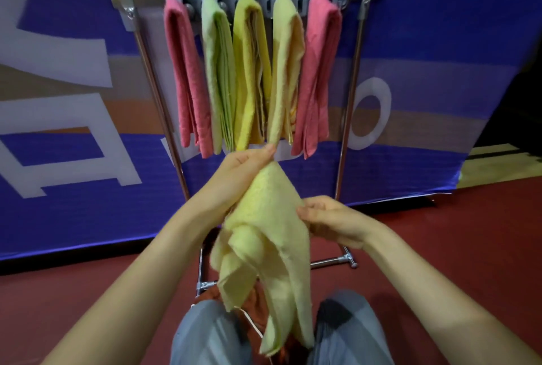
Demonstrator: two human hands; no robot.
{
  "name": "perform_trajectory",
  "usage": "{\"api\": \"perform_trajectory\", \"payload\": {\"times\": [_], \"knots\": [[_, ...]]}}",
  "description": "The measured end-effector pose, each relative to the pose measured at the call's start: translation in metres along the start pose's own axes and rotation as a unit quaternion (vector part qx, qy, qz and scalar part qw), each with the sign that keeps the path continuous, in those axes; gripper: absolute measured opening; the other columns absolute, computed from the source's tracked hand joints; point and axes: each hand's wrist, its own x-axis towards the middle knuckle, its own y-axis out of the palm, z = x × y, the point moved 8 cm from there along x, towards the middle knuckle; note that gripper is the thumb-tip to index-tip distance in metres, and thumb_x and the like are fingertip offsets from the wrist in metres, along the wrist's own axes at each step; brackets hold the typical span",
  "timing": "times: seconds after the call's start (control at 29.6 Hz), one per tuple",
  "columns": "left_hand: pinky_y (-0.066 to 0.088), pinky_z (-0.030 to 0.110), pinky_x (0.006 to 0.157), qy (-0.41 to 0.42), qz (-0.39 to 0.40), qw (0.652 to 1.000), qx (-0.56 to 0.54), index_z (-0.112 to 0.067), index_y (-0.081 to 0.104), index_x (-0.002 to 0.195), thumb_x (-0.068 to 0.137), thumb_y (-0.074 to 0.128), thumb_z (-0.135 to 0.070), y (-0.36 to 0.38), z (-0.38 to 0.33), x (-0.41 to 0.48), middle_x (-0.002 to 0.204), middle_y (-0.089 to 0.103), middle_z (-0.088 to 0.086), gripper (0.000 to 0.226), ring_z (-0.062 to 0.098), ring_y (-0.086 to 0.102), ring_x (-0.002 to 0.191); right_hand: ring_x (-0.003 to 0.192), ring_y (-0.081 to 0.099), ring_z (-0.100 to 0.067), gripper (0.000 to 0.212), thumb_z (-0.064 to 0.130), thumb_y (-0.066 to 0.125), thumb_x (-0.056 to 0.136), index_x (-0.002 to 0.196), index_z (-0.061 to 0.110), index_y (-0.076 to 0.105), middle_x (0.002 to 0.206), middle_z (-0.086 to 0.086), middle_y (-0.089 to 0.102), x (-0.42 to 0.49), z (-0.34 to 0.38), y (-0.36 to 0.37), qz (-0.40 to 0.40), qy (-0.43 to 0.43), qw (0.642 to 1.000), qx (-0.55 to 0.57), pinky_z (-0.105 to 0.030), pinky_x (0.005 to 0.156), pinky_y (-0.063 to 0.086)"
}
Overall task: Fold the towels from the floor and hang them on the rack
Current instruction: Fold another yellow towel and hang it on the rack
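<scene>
Floor point(440, 247): dark red, smooth and matt; it runs under the rack's feet and out to the right.
Backdrop point(73, 188): a blue printed banner with large white shapes and a tan band; it stands just behind the rack and reaches down to the floor.
Rack point(350, 100): chrome tube, two slanting posts under a top bar with grey pegs; its base bars rest on the floor.
Hanging towels: five folded strips side by side on the top bar; from left to right we see the left pink towel point(187, 85), the green towel point(220, 80), the yellow towel point(249, 77), the pale yellow towel point(286, 71) and the right pink towel point(318, 77); neighbours touch or nearly touch.
Left hand point(243, 171): raised in front of the towels' lower ends; its fingers point(264, 151) pinch the top corner of the held towel.
Right hand point(331, 220): lower and to the right, forearm stretched forward; its fingers point(311, 212) are closed on the held towel's side edge.
Held towel point(264, 232): pale yellow terry, unfolded and rumpled; it hangs in loose vertical folds from the two hands to between the knees, clear of the rack; a white thread trails from its lower edge.
Rust-red cloth point(255, 306): bunched on the floor behind the held towel, largely hidden.
Trousers point(211, 335): grey, at both knees, bottom of the view.
</scene>
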Motion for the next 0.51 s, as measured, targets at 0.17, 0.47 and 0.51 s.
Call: {"api": "perform_trajectory", "payload": {"times": [0.17,0.47,0.51], "knots": [[0.051,0.016,0.067,-0.044,0.027,0.996,0.074,-0.022,0.069,0.067,0.085,0.040,-0.049,-0.018,-0.010,0.009,0.066,0.070,-0.009,0.043,0.003,0.065,0.068,0.079,0.068,-0.010,0.063,0.055,0.082,0.044,0.093,0.016,0.072,0.087,0.000,0.073,0.008,0.071,-0.009,-0.055,-0.110,0.989,0.078,-0.021,0.073,0.054],[0.054,0.019,0.073,-0.045,0.129,0.991,-0.015,-0.012,0.064,0.098,0.087,0.036,-0.038,0.031,-0.053,0.032,0.081,0.073,-0.002,0.039,0.006,0.068,0.079,0.080,0.067,-0.006,0.039,0.044,0.068,0.066,0.098,0.021,0.070,0.087,0.003,0.073,0.006,0.110,-0.029,-0.094,-0.074,0.993,0.017,-0.018,0.071,0.053],[0.054,0.020,0.073,-0.050,0.136,0.989,-0.026,-0.008,0.063,0.101,0.087,0.036,-0.040,0.034,-0.046,0.032,0.084,0.073,0.000,0.044,0.008,0.068,0.079,0.077,0.067,-0.005,0.043,0.046,0.071,0.064,0.097,0.020,0.071,0.085,0.003,0.073,0.001,0.100,-0.032,-0.102,-0.061,0.993,0.018,-0.017,0.069,0.052]]}}
